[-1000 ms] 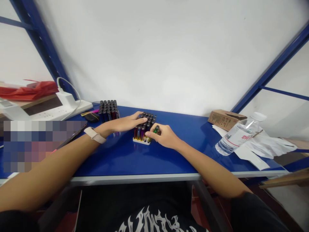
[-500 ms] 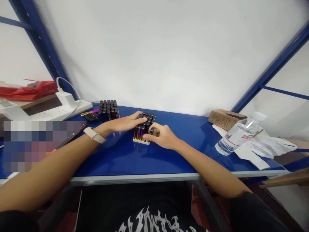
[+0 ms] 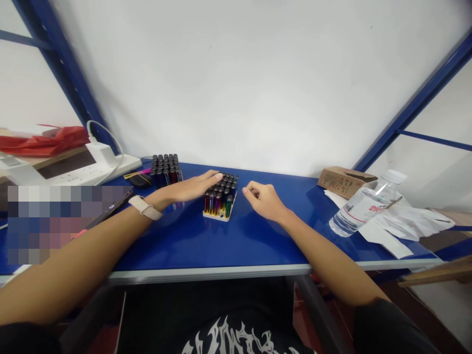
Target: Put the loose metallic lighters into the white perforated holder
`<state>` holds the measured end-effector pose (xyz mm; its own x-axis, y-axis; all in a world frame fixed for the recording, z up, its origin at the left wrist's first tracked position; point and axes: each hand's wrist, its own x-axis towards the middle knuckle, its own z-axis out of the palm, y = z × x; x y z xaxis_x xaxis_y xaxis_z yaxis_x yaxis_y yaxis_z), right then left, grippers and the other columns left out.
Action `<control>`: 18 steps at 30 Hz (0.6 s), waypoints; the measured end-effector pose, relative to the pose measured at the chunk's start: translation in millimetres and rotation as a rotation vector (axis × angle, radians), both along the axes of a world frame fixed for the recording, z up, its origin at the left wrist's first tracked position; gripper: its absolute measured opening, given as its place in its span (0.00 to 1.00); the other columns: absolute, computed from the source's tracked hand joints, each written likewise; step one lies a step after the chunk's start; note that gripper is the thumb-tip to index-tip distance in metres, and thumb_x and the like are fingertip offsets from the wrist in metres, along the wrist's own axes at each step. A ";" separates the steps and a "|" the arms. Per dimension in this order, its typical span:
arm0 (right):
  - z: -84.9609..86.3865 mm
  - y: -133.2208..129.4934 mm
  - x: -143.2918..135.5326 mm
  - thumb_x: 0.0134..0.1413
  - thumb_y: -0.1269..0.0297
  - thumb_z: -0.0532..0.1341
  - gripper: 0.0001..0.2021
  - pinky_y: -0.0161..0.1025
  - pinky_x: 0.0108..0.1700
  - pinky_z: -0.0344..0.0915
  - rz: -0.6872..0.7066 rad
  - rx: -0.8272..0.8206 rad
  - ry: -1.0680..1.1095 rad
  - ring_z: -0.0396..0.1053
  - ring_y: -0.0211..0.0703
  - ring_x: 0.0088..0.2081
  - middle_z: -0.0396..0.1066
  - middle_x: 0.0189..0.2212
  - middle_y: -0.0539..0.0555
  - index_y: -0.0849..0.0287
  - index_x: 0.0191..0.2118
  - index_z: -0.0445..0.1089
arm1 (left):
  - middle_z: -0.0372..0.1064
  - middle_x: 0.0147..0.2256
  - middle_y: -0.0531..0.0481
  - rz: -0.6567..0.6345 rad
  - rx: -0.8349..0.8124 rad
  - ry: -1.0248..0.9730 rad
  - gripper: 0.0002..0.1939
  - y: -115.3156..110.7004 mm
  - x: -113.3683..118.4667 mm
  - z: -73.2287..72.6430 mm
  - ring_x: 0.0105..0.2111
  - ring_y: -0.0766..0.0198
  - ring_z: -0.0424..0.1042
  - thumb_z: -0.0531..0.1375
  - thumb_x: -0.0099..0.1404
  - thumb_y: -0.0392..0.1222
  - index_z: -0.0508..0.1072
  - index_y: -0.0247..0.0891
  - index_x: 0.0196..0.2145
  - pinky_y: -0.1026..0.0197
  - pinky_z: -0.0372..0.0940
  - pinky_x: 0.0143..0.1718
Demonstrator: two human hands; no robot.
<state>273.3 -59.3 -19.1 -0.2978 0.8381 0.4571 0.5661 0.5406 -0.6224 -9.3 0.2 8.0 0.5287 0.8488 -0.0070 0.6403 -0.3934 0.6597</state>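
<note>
A pale rack [image 3: 221, 218] stands on the blue table, filled with upright shiny coloured tubes [image 3: 218, 199] with black tops; their exact kind is unclear. My left hand [image 3: 201, 184] lies over the rack's left side, fingers stretched out and thumb across the black tops. Some of its fingertips are hidden. Just right of the rack, my right hand [image 3: 263, 197] is apart from it, its fingers curled in and no object showing in them. A green tube [image 3: 229, 205] stands at the front right corner, with a gap beside it in the front row.
A second group of black-topped tubes [image 3: 165, 169] stands at the back left, near a black mouse-like object [image 3: 140, 180]. Farther left is a white power strip [image 3: 79, 169]. On the right are a cardboard box [image 3: 344, 182], a tilted water bottle [image 3: 363, 206] and white plastic wrapping [image 3: 416, 221].
My right hand has let go of the green tube and moved right, away from the rack. The green tube now sits lower in the front corner. My left hand has barely moved.
</note>
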 end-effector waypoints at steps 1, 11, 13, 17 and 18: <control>-0.5 0.4 0.4 0.73 0.51 0.59 0.18 0.41 0.34 0.52 0.004 0.006 -0.008 0.54 0.39 0.24 0.58 0.20 0.44 0.52 0.30 0.62 | 0.54 0.82 0.50 -0.012 0.014 -0.019 0.49 1.9 -0.6 -1.6 0.80 0.35 0.54 0.43 0.76 0.83 0.62 0.54 0.81 0.38 0.55 0.80; 3.5 -9.7 -6.6 0.73 0.41 0.63 0.19 0.40 0.34 0.59 0.253 -0.159 0.022 0.65 0.41 0.26 0.70 0.24 0.45 0.54 0.45 0.72 | 0.67 0.76 0.45 0.085 0.015 -0.039 0.47 1.5 2.5 0.5 0.74 0.36 0.65 0.44 0.74 0.84 0.70 0.51 0.73 0.36 0.57 0.77; 2.5 -10.4 -10.2 0.69 0.40 0.68 0.21 0.40 0.35 0.61 0.269 -0.172 0.027 0.67 0.41 0.27 0.72 0.25 0.45 0.53 0.47 0.71 | 0.68 0.76 0.45 0.068 -0.008 -0.030 0.49 -3.2 5.3 3.6 0.74 0.35 0.66 0.44 0.73 0.86 0.69 0.52 0.74 0.36 0.58 0.76; -1.6 -10.3 -16.6 0.65 0.41 0.71 0.22 0.41 0.35 0.63 0.293 -0.195 0.024 0.69 0.42 0.27 0.74 0.25 0.46 0.54 0.47 0.69 | 0.66 0.77 0.45 0.042 -0.042 -0.030 0.49 -7.1 7.9 4.8 0.74 0.37 0.65 0.45 0.72 0.85 0.66 0.51 0.75 0.38 0.59 0.76; -2.3 -10.3 -17.5 0.66 0.42 0.70 0.21 0.41 0.35 0.63 0.297 -0.188 0.033 0.69 0.42 0.27 0.74 0.25 0.46 0.54 0.46 0.69 | 0.65 0.77 0.45 0.040 -0.041 -0.032 0.49 -6.7 7.7 4.0 0.74 0.37 0.65 0.46 0.73 0.85 0.66 0.51 0.75 0.39 0.58 0.76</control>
<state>255.8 -69.6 -21.4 -0.5285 0.7877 0.3165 0.3792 0.5526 -0.7421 -1.6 -6.4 12.1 0.4945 0.8688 -0.0259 0.6333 -0.3397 0.6953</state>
